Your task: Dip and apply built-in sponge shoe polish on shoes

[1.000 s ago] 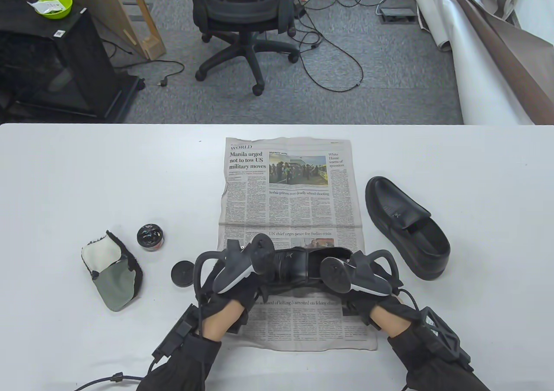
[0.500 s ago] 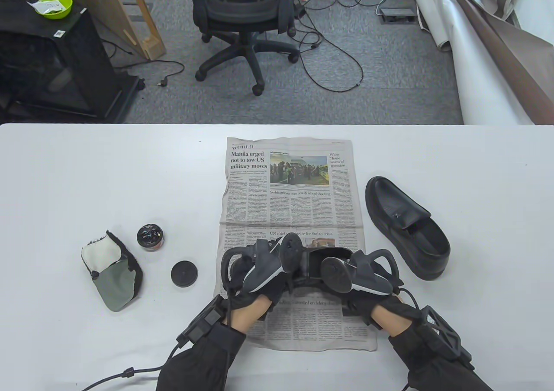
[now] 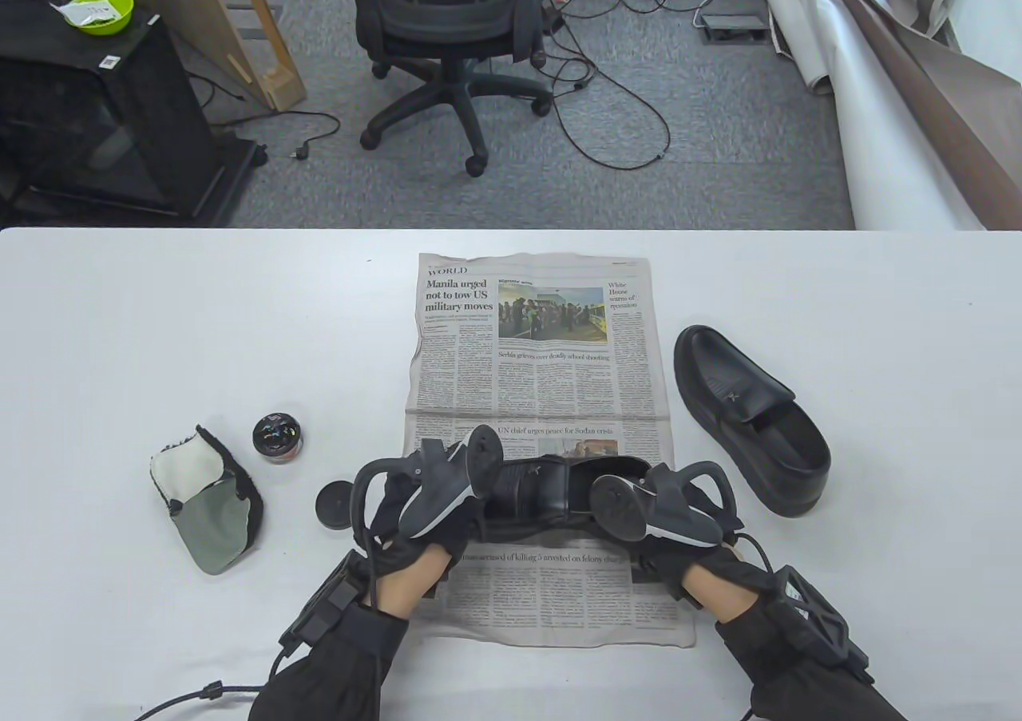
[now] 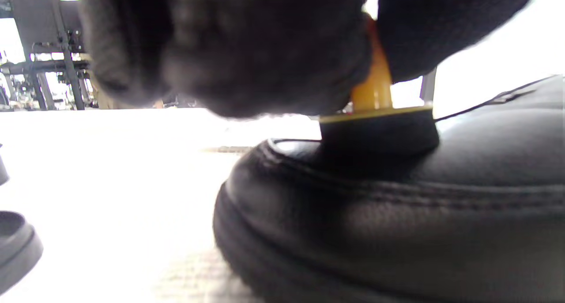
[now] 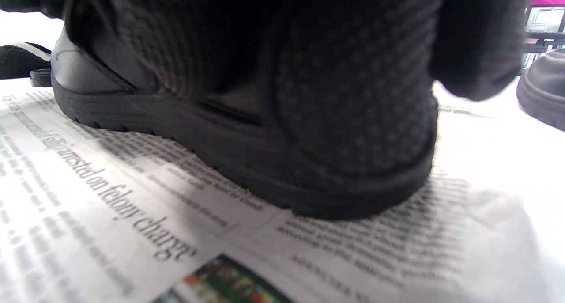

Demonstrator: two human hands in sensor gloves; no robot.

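Note:
A black shoe (image 3: 543, 491) lies on the newspaper (image 3: 535, 354) near the table's front. My left hand (image 3: 427, 513) grips a sponge applicator with an orange handle (image 4: 373, 89) and presses its black sponge (image 4: 379, 133) on the shoe's toe (image 4: 397, 197). My right hand (image 3: 679, 525) holds the shoe's heel (image 5: 309, 161), with its fingers (image 5: 348, 86) over the back. The open polish tin (image 3: 277, 436) stands left of the paper, its lid (image 3: 335, 504) nearer me. A second black shoe (image 3: 746, 417) lies to the right, off the paper.
A green and white cloth mitt (image 3: 206, 499) lies at the left of the white table (image 3: 160, 330). An office chair (image 3: 447, 34) and cables are on the floor beyond the far edge.
My left hand slid right along the shoe with the sponge, then came back left toward the toe. My right hand and the shoe have stayed in place.

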